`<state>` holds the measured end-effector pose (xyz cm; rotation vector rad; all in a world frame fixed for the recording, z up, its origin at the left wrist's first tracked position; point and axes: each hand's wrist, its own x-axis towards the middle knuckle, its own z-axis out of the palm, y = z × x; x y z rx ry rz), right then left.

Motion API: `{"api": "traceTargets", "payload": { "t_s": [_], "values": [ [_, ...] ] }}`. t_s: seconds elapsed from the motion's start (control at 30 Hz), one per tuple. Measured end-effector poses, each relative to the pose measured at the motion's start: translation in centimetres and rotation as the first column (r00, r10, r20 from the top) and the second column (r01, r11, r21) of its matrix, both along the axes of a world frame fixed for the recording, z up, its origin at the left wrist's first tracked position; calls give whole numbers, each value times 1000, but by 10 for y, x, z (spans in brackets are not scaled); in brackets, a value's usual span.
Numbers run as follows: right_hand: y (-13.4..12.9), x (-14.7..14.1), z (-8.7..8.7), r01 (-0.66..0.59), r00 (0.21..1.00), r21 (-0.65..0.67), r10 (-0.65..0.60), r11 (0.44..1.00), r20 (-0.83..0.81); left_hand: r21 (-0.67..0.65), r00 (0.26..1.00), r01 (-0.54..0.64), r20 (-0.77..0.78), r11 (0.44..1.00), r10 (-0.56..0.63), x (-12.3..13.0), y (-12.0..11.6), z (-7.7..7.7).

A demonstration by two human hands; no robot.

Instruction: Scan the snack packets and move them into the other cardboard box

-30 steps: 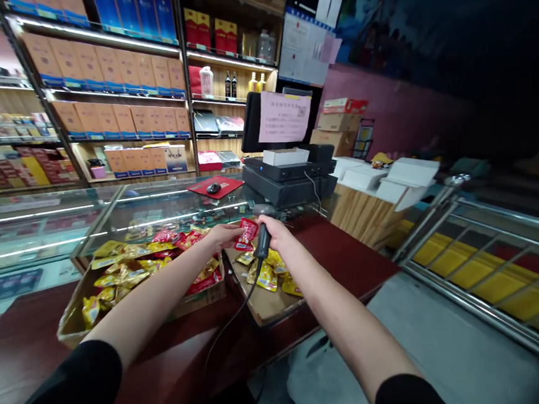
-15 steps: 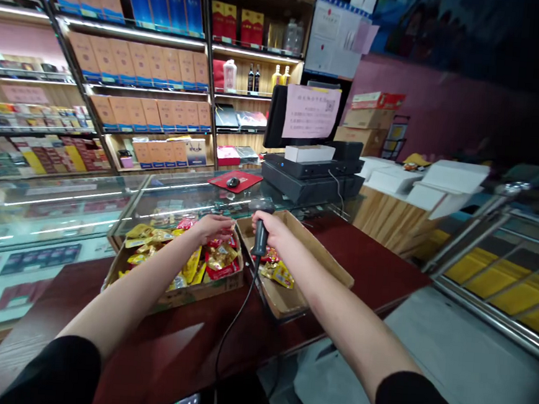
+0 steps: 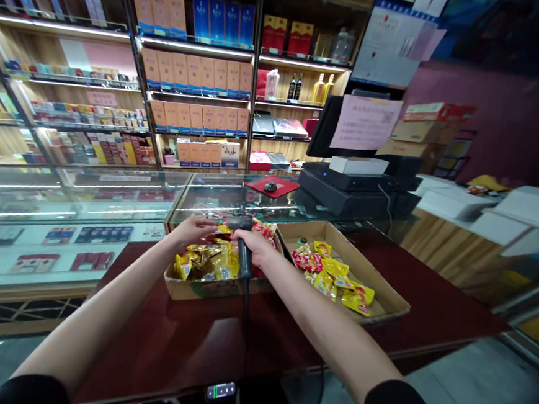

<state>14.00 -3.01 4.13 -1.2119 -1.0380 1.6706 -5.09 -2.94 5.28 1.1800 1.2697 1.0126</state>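
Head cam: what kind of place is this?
Most likely a small retail shop, at the checkout counter. Lit shelves of boxed goods, a till monitor, and a barcode scanner in the right hand.

Inside a small shop: lit wooden shelves (image 3: 194, 96) stacked with boxed goods and bottles line the back wall, above a glass display counter (image 3: 65, 192). A dark red countertop (image 3: 184, 338) runs across the foreground. A cash register (image 3: 355, 184) with a monitor stands before a pink wall (image 3: 490, 120). The floor (image 3: 469, 392) is grey.
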Motion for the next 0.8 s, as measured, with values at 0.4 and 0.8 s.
{"api": "traceTargets", "payload": {
  "t_s": [0.4,0.8],
  "values": [
    [-9,-24,-28,-7,961,4,6,1000,277,38,991,3,-131,999,2,-4,-14,-30],
    [-19,-28,-44,8,950,206,-72,979,303,275,956,-231,-113,933,271,6,-17,-68]
  ]
}}
